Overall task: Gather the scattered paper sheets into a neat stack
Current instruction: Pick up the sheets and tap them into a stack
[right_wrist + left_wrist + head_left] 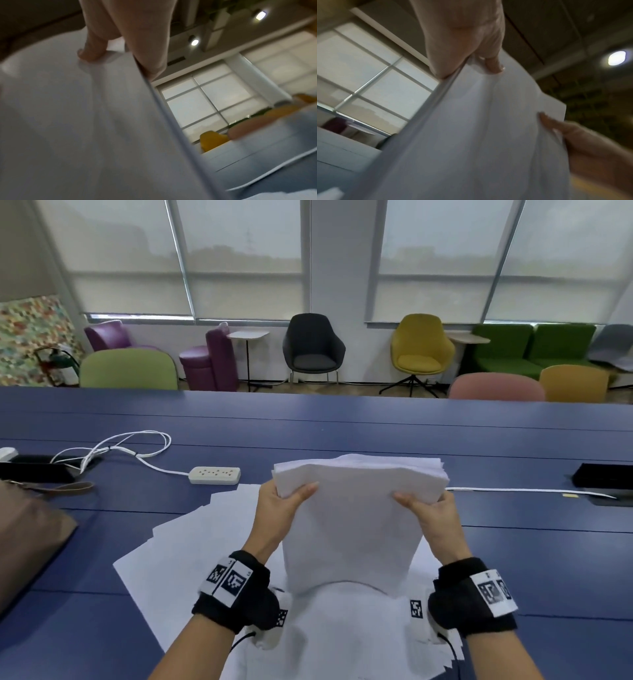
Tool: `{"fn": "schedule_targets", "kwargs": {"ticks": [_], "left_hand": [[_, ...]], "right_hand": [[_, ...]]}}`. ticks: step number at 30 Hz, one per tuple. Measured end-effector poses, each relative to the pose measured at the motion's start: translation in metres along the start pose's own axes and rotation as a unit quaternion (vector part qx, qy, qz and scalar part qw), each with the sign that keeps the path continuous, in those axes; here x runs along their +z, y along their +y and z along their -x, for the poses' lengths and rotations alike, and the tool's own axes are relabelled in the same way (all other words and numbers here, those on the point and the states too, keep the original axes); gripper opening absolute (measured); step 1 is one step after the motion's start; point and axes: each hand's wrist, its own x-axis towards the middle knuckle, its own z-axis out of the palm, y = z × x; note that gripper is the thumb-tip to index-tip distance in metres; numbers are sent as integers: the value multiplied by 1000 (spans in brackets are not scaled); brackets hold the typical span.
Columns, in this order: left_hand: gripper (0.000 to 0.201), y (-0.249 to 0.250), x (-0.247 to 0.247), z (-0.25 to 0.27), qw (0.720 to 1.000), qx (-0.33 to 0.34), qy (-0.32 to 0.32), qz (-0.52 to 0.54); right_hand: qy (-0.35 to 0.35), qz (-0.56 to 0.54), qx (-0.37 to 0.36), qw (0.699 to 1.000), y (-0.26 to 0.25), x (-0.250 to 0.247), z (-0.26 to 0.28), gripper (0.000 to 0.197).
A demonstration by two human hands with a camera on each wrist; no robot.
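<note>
A thick stack of white paper sheets (356, 518) stands upright on its lower edge, its top bending away from me. My left hand (281, 508) grips the stack's left edge, thumb on the near face. My right hand (428, 511) grips the right edge the same way. In the left wrist view the stack (471, 135) fills the frame, with my left hand (465, 40) pinching its edge at the top. In the right wrist view my right hand (126, 37) pinches the stack (77, 121). Several loose sheets (191, 546) lie fanned out flat on the blue table (513, 559) under and left of the stack.
A white power strip (214, 475) with a looped white cable (130, 445) lies at the back left. A brown bag (27, 535) sits at the left edge. A black cable slot (606, 479) and a white cord (531, 491) are at the right. Chairs stand beyond the table.
</note>
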Motion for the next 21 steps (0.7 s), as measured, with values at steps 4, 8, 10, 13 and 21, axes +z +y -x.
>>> {"fn": "schedule_targets", "kwargs": {"ticks": [4, 8, 10, 13, 21], "left_hand": [[15, 9, -1, -6, 999, 49, 0, 24], [17, -5, -5, -1, 1000, -1, -9, -2], [17, -12, -6, 3, 1000, -17, -15, -15], [18, -15, -3, 5, 1000, -16, -12, -8], [19, -27, -5, 6, 998, -37, -18, -51]], "right_hand": [[5, -37, -39, 999, -19, -5, -1, 21], [6, 145, -87, 986, -40, -12, 0, 48], [-27, 324, -111, 939, -63, -8, 2, 57], [-132, 656, -133, 731, -85, 15, 0, 58], [-231, 698, -213, 643, -77, 86, -5, 10]]}}
